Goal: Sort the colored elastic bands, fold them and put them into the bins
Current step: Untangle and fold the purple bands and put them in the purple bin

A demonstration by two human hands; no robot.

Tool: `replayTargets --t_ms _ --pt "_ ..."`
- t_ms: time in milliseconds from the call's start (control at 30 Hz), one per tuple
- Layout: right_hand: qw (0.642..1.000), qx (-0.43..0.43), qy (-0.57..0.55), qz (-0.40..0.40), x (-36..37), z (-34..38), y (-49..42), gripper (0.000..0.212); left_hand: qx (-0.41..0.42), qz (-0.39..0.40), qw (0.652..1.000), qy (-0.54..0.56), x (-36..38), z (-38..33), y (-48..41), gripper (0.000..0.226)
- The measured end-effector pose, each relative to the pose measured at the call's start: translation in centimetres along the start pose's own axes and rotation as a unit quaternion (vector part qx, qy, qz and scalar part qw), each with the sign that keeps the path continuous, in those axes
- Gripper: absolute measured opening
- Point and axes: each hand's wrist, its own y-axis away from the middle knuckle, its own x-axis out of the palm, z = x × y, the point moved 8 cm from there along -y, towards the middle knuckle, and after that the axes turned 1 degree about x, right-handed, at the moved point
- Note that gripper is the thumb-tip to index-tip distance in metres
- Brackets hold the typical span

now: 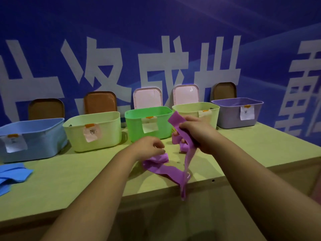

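**Band limp, mid-fold**

Band point(166, 171) droops off the table point(69, 180) edge: soft, light, floppy stuff. On the table, left fingers point(159, 147) pinch its bunched end; right fingers point(185, 126) curl round the raised stretch. Best gripped flat, near the ends. Far right, the purple bin point(231, 120) waits.

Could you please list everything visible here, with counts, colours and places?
blue bin: one, blue, left end of row
pale yellow bins: two, pale yellow, second and fourth
green bin: one, green, middle
lilac bin: one, lilac, right end
lids: five, three brown, two pink, leaning on wall behind bins
labels: five, whitish, bin fronts
purple band: one, purple, between both hands, tail over table's front edge
blue bands: pile, count unclear, blue, table's left edge
table: one, green, foreground
left hand: one, pinches purple band
right hand: one, grips purple band
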Motion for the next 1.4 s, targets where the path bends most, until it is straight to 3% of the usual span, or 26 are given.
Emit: replayTargets --t_ms 133,300,600,767,900,1167,1400 --pt "1.000 0.018 0.018 -0.002 -0.4 -4.0 -1.6 0.025 0.000 0.022 0.998 -0.052 2.6 0.7 -1.0 0.051" --pt "1.000 -0.001 0.017 0.008 0.1 -5.7 -2.7 0.024 0.025 0.030 0.997 -0.062 2.5 0.6 -1.8 0.045" --pt "0.998 -0.052 0.029 -0.017 0.9 -7.1 -4.6 0.020 0.061 -0.049 0.994 -0.079 1.5 0.7 -1.7 0.032" --pt "0.994 -0.091 0.040 -0.043 0.9 -7.6 -5.0 0.018 0.047 -0.088 0.995 -0.006 0.2 1.6 -0.8 0.021" --pt "0.996 -0.082 -0.033 -0.023 0.9 -7.3 -4.8 0.020 0.034 -0.072 0.988 0.133 -1.4 2.1 -0.4 0.022" --pt "0.988 -0.038 -0.126 0.075 2.4 -6.3 -4.7 0.025 0.079 -0.106 0.921 0.367 -5.5 0.8 -0.9 0.024" --pt "0.959 -0.042 -0.261 0.104 4.0 -5.0 -7.4 0.031 0.097 -0.164 0.893 0.408 -7.0 0.6 -2.9 0.024"
